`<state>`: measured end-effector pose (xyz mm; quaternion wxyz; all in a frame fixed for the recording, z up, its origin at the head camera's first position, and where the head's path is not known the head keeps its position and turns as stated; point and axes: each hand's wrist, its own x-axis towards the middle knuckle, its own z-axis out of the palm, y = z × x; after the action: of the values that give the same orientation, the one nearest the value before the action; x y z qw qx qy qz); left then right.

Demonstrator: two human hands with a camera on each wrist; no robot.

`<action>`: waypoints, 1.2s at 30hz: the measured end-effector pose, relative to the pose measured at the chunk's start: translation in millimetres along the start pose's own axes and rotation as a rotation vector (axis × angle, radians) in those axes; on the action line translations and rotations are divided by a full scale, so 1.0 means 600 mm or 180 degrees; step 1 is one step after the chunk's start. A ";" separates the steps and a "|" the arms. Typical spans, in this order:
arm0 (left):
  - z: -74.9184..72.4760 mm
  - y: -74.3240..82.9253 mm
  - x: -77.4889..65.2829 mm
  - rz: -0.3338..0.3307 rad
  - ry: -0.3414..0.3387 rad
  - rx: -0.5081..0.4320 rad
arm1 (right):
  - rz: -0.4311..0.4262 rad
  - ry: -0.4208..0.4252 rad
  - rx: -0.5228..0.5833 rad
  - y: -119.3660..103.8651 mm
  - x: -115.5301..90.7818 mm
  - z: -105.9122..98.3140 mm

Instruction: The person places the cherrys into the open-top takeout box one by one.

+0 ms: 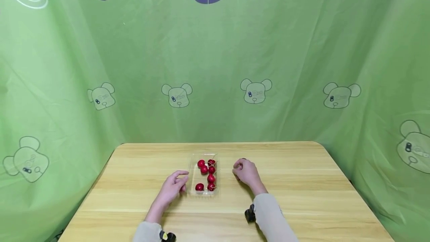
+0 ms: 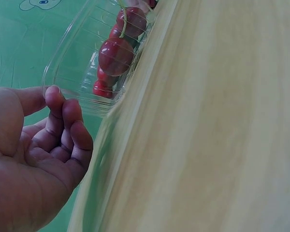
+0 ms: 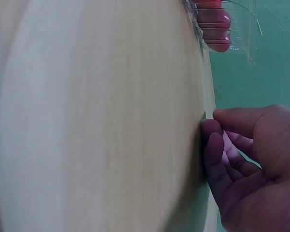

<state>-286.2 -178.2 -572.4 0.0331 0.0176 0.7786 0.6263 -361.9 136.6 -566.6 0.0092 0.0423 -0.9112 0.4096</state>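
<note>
A clear plastic box (image 1: 203, 192) stands on the table with several red cherries (image 1: 211, 178) in it, some with stems. My left hand (image 1: 172, 188) is at the box's left side, fingers loosely bent. In the left wrist view, thumb and index fingertip (image 2: 54, 96) come together by the box rim; whether they touch it I cannot tell. On the other side, a short gap from the box, my right hand (image 1: 248, 172) rests low at the tabletop. Its fingers (image 3: 217, 150) are loosely curled, with nothing visible in them.
The wooden table (image 1: 302, 197) has rounded far corners. A green curtain (image 1: 215, 122) printed with bear heads hangs behind it and along both sides. A small dark edge (image 1: 244, 158) shows just beyond the right hand; what it is cannot be told.
</note>
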 end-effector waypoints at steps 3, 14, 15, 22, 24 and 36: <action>0.001 -0.001 0.002 0.0008 0.0020 0.0013 | 0.0019 -0.0016 0.0001 -0.001 0.000 0.000; 0.007 0.000 0.002 -0.0008 0.0079 0.0096 | -0.0112 -0.0046 -0.0206 -0.006 -0.011 -0.014; 0.005 -0.001 0.002 -0.0009 0.0049 0.0077 | -0.0120 -0.0040 -0.0209 -0.004 -0.011 -0.014; 0.005 0.001 0.002 0.0017 0.0037 0.0021 | -0.0190 -0.0002 -0.0129 -0.001 -0.014 -0.022; 0.002 -0.001 0.003 0.0025 -0.0002 -0.0021 | -0.0210 0.0025 -0.0101 -0.001 -0.015 -0.024; 0.002 0.002 0.000 -0.0006 0.0001 -0.0008 | -0.0064 0.0160 -0.0154 0.002 -0.017 -0.034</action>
<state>-286.0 -176.6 -571.6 0.0336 0.0167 0.7779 0.6273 -352.4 153.4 -554.5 0.0372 0.0409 -0.9199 0.3882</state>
